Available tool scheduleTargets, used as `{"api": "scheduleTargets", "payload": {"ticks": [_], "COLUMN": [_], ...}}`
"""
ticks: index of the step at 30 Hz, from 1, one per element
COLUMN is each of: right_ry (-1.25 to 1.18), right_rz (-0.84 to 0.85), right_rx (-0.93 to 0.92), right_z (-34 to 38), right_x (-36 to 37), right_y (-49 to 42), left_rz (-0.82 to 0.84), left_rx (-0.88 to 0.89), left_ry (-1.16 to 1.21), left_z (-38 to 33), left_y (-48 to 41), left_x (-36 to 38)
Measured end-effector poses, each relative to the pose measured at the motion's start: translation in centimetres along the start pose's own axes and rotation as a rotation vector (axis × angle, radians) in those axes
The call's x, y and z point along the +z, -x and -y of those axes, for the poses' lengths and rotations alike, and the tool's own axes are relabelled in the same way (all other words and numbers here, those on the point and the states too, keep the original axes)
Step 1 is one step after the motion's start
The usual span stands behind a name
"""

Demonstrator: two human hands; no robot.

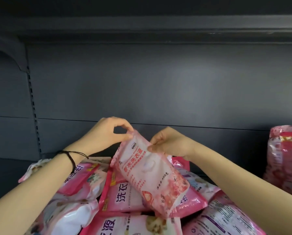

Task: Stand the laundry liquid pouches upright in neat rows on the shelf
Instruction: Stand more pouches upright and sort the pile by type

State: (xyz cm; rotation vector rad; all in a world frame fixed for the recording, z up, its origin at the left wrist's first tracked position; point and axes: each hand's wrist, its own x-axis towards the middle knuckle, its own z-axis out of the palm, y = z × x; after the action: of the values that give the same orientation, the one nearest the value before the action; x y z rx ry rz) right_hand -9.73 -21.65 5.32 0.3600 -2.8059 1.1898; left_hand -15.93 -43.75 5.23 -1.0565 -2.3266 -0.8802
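Observation:
A pale pink laundry liquid pouch (150,173) with red lettering is held tilted above a heap of pouches (124,197). My left hand (108,131) pinches its top left corner between thumb and fingers. My right hand (167,141) pinches the top right edge. The pouch's lower end rests on the heap. More pink pouches (284,160) stand upright on the dark shelf (9,172) at the far right.
The dark grey back panel (158,82) fills the upper view. A slotted upright rail (34,107) runs down the left side. The shelf above (141,29) overhangs. The heap of pouches spreads across the whole foreground.

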Motion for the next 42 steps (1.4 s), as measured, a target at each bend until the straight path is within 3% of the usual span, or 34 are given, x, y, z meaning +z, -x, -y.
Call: {"api": "scheduleTargets", "payload": {"ticks": [2,5,9,11,15,18,23,28,31,36,39,42], "right_ry": [-0.074,-0.253,-0.409,-0.41,-0.592,-0.728,-0.772,-0.821,-0.856,-0.61,-0.503,-0.38], "right_rz": [-0.074,-0.178,-0.307,-0.367,-0.494,-0.697,-1.012,-1.067,-1.032,-0.926,-0.969,-1.038], "right_rx": [-0.021,-0.026,0.013,0.05,0.061,0.031,0.113,0.192,0.244,0.31,0.345,0.254], "right_z": [-0.3,-1.1,-3.1,-4.5,-7.2,-9.3,-14.4,-18.1,-19.9,-22.5,-21.8,-19.6], "right_x": [-1.0,-2.5,-3.6,-4.2,-6.6,-8.8,-11.0,-10.6,-10.6,-10.6,-11.1,-12.2], "right_y": [0.9,2.3,4.3,5.2,7.2,8.4,9.3,8.5,7.8,8.0,7.8,7.8], "left_rz": [0.003,-0.025,-0.04,-0.099,-0.201,-0.161,-0.044,-0.205,-0.252,-0.215,-0.138,-0.011], "left_rx": [-0.045,-0.258,-0.552,-0.594,-0.458,-0.299,-0.342,-0.492,-0.453,-0.437,-0.409,-0.312], "left_ry": [-0.001,0.099,0.738,0.884,0.714,0.664,1.007,1.042,0.958,0.831,0.793,0.508], "left_z": [-0.4,-1.6,-3.8,-5.3,-9.5,-13.1,-15.8,-16.8,-16.9,-16.1,-15.8,-15.5], "left_y": [-0.1,-0.8,-1.6,-2.2,-5.4,-8.4,-10.7,-12.1,-12.9,-12.7,-12.8,-13.2], "left_x": [0.3,2.1,5.2,6.8,9.3,10.7,15.9,21.0,22.2,23.1,22.7,21.2]}}
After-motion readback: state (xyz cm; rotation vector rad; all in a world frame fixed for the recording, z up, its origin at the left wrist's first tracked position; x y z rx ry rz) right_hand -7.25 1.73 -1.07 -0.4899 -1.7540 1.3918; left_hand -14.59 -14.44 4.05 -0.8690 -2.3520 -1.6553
